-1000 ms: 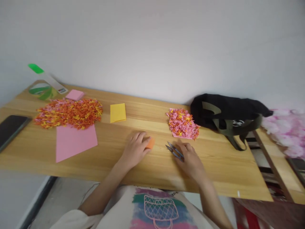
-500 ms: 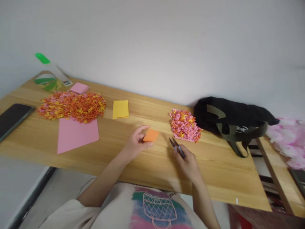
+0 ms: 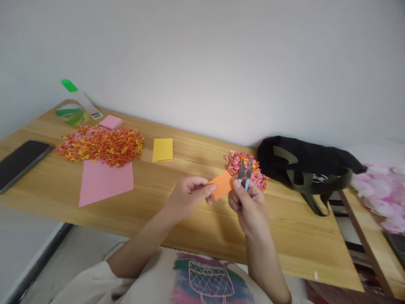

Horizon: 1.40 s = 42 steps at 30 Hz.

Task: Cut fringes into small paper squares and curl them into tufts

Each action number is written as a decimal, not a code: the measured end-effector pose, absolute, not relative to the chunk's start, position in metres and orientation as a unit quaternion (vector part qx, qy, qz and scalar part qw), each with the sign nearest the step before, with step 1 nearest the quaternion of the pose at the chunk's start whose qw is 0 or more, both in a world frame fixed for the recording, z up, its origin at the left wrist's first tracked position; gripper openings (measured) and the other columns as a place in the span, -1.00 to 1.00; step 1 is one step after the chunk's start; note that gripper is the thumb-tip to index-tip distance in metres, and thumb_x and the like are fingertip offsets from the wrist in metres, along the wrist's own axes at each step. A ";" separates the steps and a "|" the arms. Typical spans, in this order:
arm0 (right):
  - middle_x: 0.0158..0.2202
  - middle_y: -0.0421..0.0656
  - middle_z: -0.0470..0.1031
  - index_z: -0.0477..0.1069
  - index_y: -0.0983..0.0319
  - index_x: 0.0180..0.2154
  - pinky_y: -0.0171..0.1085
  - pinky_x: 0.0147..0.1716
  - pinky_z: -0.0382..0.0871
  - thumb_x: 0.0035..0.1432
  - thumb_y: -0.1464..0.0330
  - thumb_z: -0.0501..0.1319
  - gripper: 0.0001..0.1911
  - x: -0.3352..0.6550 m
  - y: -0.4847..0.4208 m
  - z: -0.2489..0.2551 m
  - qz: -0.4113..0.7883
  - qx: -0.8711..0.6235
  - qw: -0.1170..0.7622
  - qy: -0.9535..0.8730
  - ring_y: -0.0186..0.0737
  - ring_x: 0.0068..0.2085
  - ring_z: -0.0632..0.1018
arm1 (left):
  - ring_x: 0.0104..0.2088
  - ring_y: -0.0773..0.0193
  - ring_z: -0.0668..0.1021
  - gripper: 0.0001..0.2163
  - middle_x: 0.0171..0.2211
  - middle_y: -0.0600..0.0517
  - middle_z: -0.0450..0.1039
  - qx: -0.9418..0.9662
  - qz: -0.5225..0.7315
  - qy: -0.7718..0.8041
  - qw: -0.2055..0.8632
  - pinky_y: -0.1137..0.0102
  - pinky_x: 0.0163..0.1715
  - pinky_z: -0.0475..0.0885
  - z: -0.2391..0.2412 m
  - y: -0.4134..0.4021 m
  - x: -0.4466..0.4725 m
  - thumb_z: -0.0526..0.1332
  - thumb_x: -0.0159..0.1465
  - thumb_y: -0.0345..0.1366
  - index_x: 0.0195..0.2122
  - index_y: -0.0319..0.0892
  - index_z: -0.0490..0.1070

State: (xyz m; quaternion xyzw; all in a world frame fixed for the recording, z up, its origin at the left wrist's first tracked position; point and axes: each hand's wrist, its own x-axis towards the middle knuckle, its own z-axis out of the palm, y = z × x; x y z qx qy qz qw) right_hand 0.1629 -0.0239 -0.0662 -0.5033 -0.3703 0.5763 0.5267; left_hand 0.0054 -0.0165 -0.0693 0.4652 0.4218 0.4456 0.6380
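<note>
Between thumb and fingers, my left hand [image 3: 192, 195] pinches an orange piece of paper [image 3: 222, 185] by its left side. My right hand [image 3: 251, 204] is closed around a pair of thread snips [image 3: 245, 174], their blades apart and pointing away from me. The right thumb and fingers also meet the right edge of the orange paper. Just beyond the right hand lies a heap of pink, orange and yellow paper shreds [image 3: 236, 158], partly hidden by the snips and hand. A folded yellow paper [image 3: 163, 150] lies farther left on the table.
A larger shred pile [image 3: 104, 143] overlaps a pink sheet [image 3: 106, 183] on the left. Around it are a pink paper stack [image 3: 111, 122], a green tape roll [image 3: 72, 114], a green-ended cutter [image 3: 82, 99] and a phone [image 3: 25, 160]. A black bag [image 3: 310, 160] lies right.
Both hands have come together over the table. My right hand has raised the snips upright and now touches the orange paper, which my left hand has moved to the right.
</note>
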 end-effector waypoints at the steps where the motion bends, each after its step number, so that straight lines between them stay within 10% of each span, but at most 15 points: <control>1: -0.63 -0.35 0.18 0.34 0.21 -0.40 -0.41 -0.67 0.00 0.03 -0.01 0.30 -0.58 0.162 -0.026 -0.068 0.576 -0.499 0.532 -0.369 -0.47 -0.64 0.15 | -0.58 0.43 0.47 -0.81 -0.62 0.07 0.48 0.464 0.462 0.422 0.627 0.53 -0.49 0.36 -0.069 -0.016 0.004 0.24 0.17 -0.30 -0.56 -0.25 0.47; 11: -0.54 -0.32 0.10 0.43 0.25 -0.18 -0.40 -0.67 -0.12 0.24 0.03 0.13 -0.58 0.171 -0.059 -0.083 0.642 -0.476 0.394 -0.453 -0.49 -0.61 0.10 | -0.61 0.45 0.46 -0.84 -0.63 0.12 0.47 0.433 0.550 0.474 0.535 0.56 -0.53 0.36 -0.068 -0.012 -0.003 0.21 0.17 -0.35 -0.55 -0.22 0.45; 42: -0.62 -0.41 0.04 0.33 0.23 -0.34 -0.49 -0.77 -0.13 0.21 0.09 0.20 -0.68 0.159 -0.060 -0.069 0.679 -0.440 0.420 -0.412 -0.56 -0.71 0.03 | -0.56 0.41 0.39 -0.79 -0.62 0.10 0.39 0.549 0.468 0.482 0.497 0.52 -0.56 0.25 -0.067 -0.028 -0.005 0.19 0.20 -0.31 -0.57 -0.21 0.42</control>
